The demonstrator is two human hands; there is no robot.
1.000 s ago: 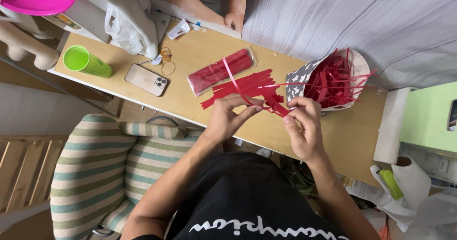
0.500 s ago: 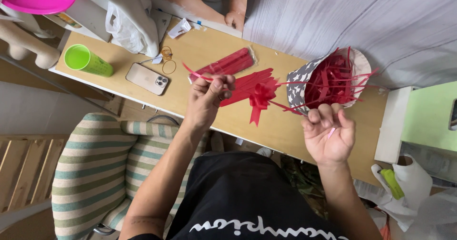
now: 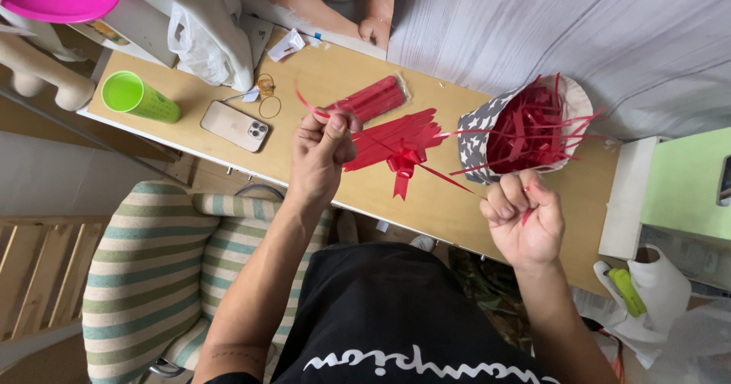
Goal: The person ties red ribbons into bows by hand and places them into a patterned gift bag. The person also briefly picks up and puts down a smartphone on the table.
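Crosswise, ribbon [image 3: 403, 149] between hands

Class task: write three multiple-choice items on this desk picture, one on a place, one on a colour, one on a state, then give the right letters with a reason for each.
1. Where does the phone lie?
A. in the fabric basket
B. on the desk, between the cup and the ribbon bow
C. on the striped chair

2. What colour is the cup?
A. green
B. blue
C. white

3. What is the state of the ribbon bow?
A. lying loose and untouched
B. pulled between the left hand and right hand by its strands
C. packed in a box

Answers:
1 B, it rests flat on the desk.
2 A, bright green.
3 B, both hands pinch thin red strands.
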